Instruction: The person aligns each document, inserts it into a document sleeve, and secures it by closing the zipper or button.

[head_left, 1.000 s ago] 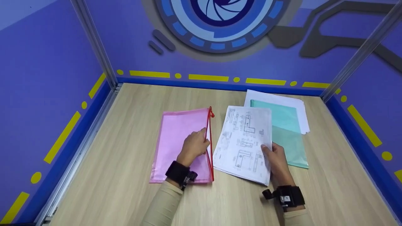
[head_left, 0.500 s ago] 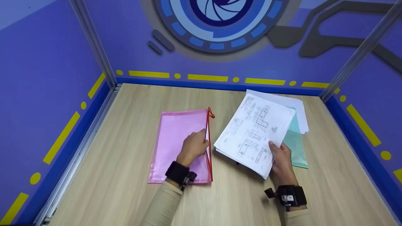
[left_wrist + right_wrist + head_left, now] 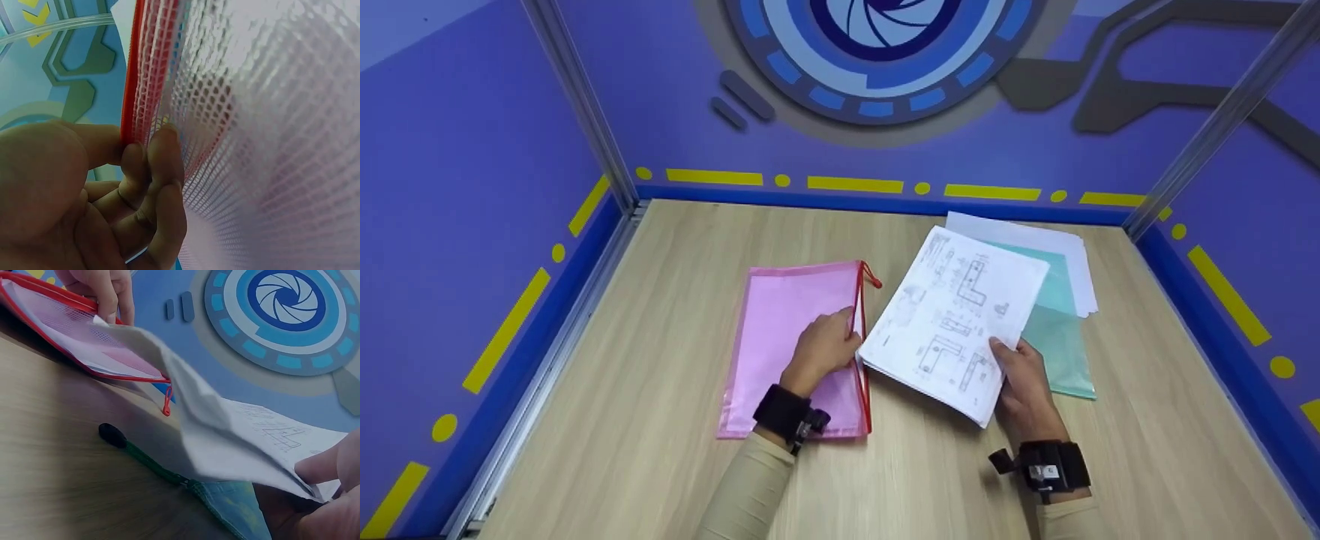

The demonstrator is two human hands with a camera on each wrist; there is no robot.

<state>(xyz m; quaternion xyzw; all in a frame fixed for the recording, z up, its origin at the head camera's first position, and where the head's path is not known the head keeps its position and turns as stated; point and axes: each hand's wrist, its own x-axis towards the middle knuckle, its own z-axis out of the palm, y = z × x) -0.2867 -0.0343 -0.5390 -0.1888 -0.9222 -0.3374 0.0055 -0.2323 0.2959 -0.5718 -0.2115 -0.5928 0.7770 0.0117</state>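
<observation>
1. Pink mesh zip pouch (image 3: pixel 776 330) lies on the wood-grain surface (image 3: pixel 660 315), left grip (image 3: pixel 819 349) pinching its red zip edge (image 3: pixel 131 84).
2. Right grip (image 3: pixel 1026 379) clamps curved printed sheets (image 3: pixel 952 322), partly over a green pouch (image 3: pixel 1059 334).
3. Sheets sit closer to that edge than before.

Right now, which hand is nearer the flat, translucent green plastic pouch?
Right. In the head view, the right hand, holding printed white paper sheets, overlaps the green pouch, contact unclear; the left hand is farther left, pinching the red-zipped pink mesh pouch.
</observation>
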